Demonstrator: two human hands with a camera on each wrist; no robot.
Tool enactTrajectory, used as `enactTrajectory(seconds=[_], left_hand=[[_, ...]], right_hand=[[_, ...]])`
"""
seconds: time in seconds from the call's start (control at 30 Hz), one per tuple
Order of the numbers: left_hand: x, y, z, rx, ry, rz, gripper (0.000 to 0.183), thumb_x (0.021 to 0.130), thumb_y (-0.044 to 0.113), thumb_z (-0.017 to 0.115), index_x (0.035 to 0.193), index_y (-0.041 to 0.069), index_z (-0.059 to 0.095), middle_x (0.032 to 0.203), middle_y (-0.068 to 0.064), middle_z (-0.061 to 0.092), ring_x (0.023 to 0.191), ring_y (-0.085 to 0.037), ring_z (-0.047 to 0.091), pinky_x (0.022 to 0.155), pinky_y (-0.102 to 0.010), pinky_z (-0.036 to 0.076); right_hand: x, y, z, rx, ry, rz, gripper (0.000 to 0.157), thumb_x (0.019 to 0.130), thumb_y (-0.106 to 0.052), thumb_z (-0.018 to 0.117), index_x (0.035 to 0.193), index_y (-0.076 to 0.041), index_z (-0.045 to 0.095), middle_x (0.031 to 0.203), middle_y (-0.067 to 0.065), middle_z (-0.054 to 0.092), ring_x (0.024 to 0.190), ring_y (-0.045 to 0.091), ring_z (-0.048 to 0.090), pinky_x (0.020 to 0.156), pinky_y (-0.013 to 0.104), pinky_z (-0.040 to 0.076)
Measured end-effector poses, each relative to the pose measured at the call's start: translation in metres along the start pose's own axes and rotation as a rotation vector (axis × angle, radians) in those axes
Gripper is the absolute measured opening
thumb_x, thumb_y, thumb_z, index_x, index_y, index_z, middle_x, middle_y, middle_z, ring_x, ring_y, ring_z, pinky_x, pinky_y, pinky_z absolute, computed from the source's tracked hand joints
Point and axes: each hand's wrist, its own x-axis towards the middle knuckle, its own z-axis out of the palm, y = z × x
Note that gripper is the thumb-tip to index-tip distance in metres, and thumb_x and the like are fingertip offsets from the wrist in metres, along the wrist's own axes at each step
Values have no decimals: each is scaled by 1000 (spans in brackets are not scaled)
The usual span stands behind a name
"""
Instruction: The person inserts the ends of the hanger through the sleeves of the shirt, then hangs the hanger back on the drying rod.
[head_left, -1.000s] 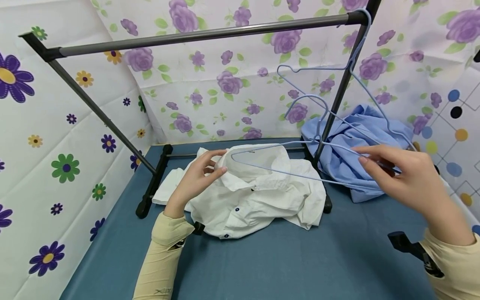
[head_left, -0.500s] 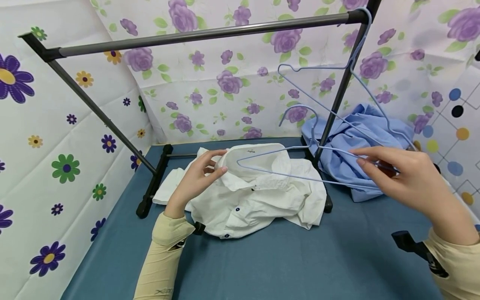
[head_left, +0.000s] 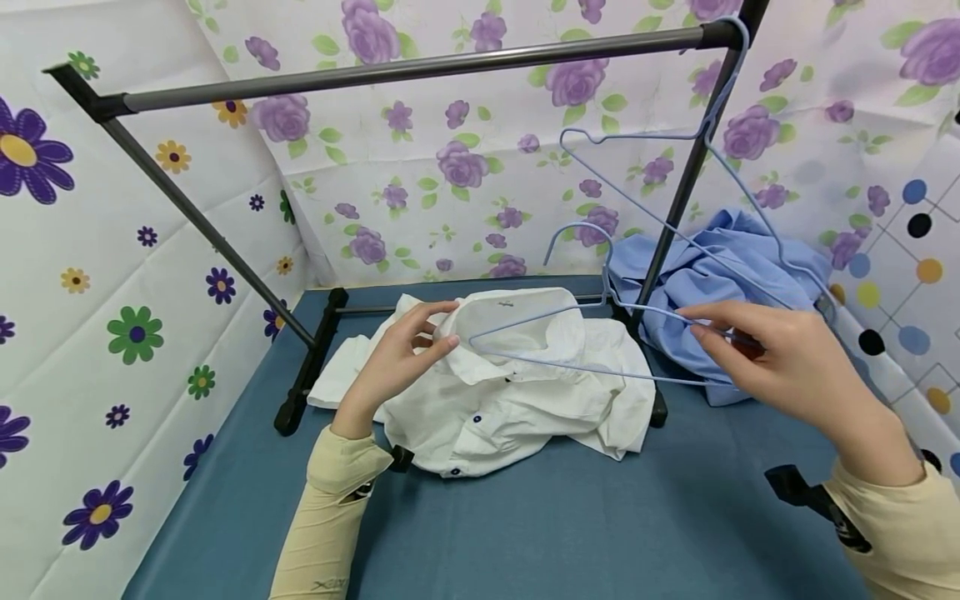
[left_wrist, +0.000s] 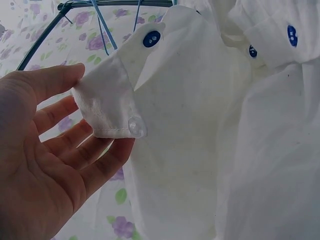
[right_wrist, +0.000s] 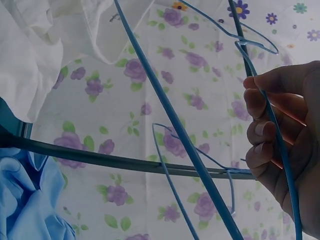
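A white shirt (head_left: 517,429) with dark blue buttons lies bunched on the table, its neck opening turned up. My left hand (head_left: 397,354) pinches the shirt's collar at its left side. In the left wrist view, the thumb and fingertips meet the collar tip (left_wrist: 106,97), near a small clear button. My right hand (head_left: 772,354) pinches one shoulder of a blue wire hanger (right_wrist: 280,137) between thumb and fingers. In the head view the hanger's free end reaches over the neck opening, and its hook points up and left.
A dark metal rack (head_left: 420,71) stands around the shirt. A second blue hanger (head_left: 630,198) hangs at its right end. Behind on the right, a blue garment (head_left: 675,267) lies crumpled. Flower-printed sheets (head_left: 465,200) form the walls.
My right hand and the hanger it holds have shifted left, bringing the hanger's free end farther over the shirt's neck opening. My left hand keeps its hold on the collar.
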Motion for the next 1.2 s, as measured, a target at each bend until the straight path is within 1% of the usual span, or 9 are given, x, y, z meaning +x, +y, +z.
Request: enactTrajectory(seconds=[0.17,0.33,0.47,0.67,0.9,1.03,1.2], left_hand=[[0,1,1,4,-3,2,43,92,9,58,133,3,47,126,-15,49,88,-26,54,80,-44,45],[1,1,3,10,2,1,42,93,10,58,133,4,47,126,-14,49,88,-25,54,80,-43,46],[1,1,5,7,1,2,42,93,10,58,133,4,47,126,-15,49,89,-25,55,80,-43,46],[3,3,7,10,-2,-4,43,93,10,58,134,5,47,129,-11,48,89,-25,54,80,-42,46],[5,3,10,13,-2,5,43,93,10,59,133,4,47,129,-11,49,88,-25,53,80,-42,46],[6,3,12,10,-1,8,43,92,10,59,133,4,48,128,-10,49,87,-24,53,79,-42,46],[7,4,16,-4,17,28,42,92,8,59,132,2,48,128,-13,49,88,-27,51,79,-43,46]], right_hand=[[-3,6,8,-7,-5,23,35,80,-5,70,111,-20,68,63,-17,44,46,-2,29,44,13,24],[-5,7,14,9,20,29,33,79,-3,70,108,-18,69,61,-16,43,45,-3,28,44,14,24],[-9,7,17,26,53,50,31,79,-1,70,106,-16,70,59,-15,40,46,-2,29,44,14,24],[-15,9,25,49,78,87,31,79,0,69,107,-15,70,58,-14,41,46,-1,30,44,14,24],[-15,13,37,87,116,59,31,79,0,68,107,-13,70,60,-15,43,47,-2,32,45,13,26],[-13,14,45,99,116,61,31,80,-1,68,108,-14,70,59,-15,41,47,-1,32,45,14,26],[-11,14,54,127,127,67,30,81,-2,68,108,-15,70,58,-16,41,46,-1,32,43,14,26]])
